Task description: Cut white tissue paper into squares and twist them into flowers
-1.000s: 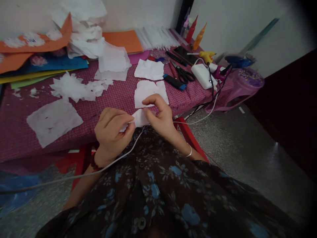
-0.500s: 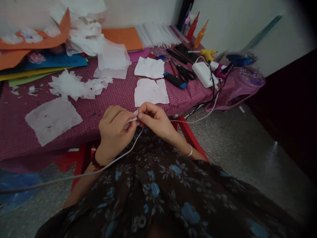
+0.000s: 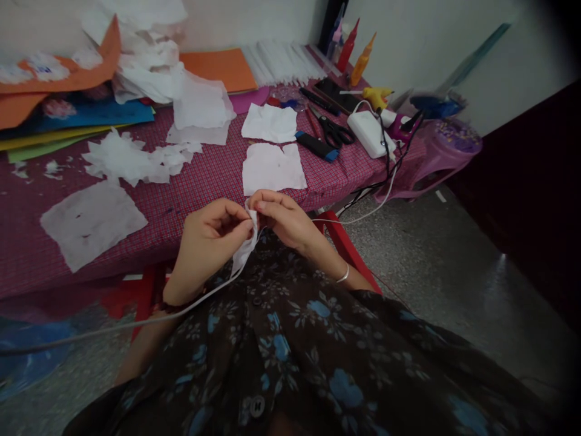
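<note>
My left hand (image 3: 206,242) and my right hand (image 3: 284,219) meet just in front of the table edge, both pinching a small folded piece of white tissue paper (image 3: 246,247). The paper hangs down between the fingertips, over my dark flowered dress. A white square of tissue (image 3: 273,168) lies on the red checked tablecloth (image 3: 190,181) just beyond my hands. Another white sheet (image 3: 270,123) lies further back.
Black scissors (image 3: 334,131), a blue-tipped cutter (image 3: 316,146), a white power bank (image 3: 367,134) with cables, a yellow glue gun (image 3: 376,95) and glue bottles (image 3: 350,53) sit at the right. Coloured paper sheets (image 3: 82,115) and cut tissue scraps (image 3: 127,157) cover the left. A white cable (image 3: 136,321) crosses my lap.
The flat piece of tissue held between my hands has been folded smaller and now hangs down from my pinched fingers. Both hands drew closer together and slightly towards my body.
</note>
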### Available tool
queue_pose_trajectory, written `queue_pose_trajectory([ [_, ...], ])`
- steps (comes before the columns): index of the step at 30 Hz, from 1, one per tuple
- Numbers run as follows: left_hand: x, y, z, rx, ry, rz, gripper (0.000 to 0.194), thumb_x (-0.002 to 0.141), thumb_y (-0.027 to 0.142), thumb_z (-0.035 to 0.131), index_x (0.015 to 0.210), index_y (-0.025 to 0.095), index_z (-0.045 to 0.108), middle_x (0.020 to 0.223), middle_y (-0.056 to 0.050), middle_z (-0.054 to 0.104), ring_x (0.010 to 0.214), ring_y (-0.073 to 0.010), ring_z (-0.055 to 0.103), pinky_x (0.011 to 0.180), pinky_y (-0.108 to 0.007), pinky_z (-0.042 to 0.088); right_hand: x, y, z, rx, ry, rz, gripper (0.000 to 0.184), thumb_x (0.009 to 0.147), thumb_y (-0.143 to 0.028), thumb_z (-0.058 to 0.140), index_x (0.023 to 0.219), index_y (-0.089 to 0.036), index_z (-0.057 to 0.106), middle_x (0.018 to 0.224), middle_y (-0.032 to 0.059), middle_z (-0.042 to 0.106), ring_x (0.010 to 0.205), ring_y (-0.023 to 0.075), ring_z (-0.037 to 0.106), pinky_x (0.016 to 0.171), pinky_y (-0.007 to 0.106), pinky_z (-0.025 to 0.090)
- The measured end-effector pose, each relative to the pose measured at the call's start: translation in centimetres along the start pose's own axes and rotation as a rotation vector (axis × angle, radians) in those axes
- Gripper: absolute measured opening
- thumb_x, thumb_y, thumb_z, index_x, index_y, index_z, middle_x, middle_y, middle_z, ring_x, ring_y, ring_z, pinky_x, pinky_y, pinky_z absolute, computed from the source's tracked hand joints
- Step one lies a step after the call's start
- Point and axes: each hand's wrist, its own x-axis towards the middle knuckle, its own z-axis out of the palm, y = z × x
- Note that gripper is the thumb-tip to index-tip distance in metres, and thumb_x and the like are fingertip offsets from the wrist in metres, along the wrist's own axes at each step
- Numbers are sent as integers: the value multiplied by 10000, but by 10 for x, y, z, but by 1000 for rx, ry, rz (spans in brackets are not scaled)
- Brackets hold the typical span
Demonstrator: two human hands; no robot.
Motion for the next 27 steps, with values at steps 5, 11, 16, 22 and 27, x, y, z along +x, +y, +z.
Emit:
queue_pose_trajectory([
  [5,0,-5,0,23,35,7,67,761,225,700,743,196,642,672,8,672,591,-130,625,569,-245,477,1,1,-2,-47,-30,-86,130,789,-289,644,792,-182,570,701,-44,547,635,89,493,629,224,412],
  [11,1,-2,0,44,59,3,101,790,245,680,723,173,661,651,-5,678,583,-128,617,570,-231,482,1,-1,0,-179,19,-117,192,777,-331,674,791,-184,551,702,-45,546,652,95,481,626,231,394],
  [16,3,-3,-1,4,61,-37,98,776,245,670,716,167,668,625,-11,675,572,-132,620,567,-228,491,0,-5,3,-346,77,-145,133,789,-285,627,775,-181,546,681,-45,534,633,95,458,596,235,368],
  [22,7,-15,0,-24,93,-33,69,730,178,634,663,182,651,596,2,660,542,-128,609,542,-223,487,0,-8,6,-421,91,-144,126,788,-285,623,766,-173,570,674,-39,559,624,94,466,586,234,367],
  [27,9,-23,1,-234,59,-63,80,745,176,634,668,195,638,595,5,636,539,-127,598,563,-241,506,2,-4,2,-220,28,-77,180,785,-337,649,793,-177,569,684,-42,569,634,94,513,620,238,423],
])
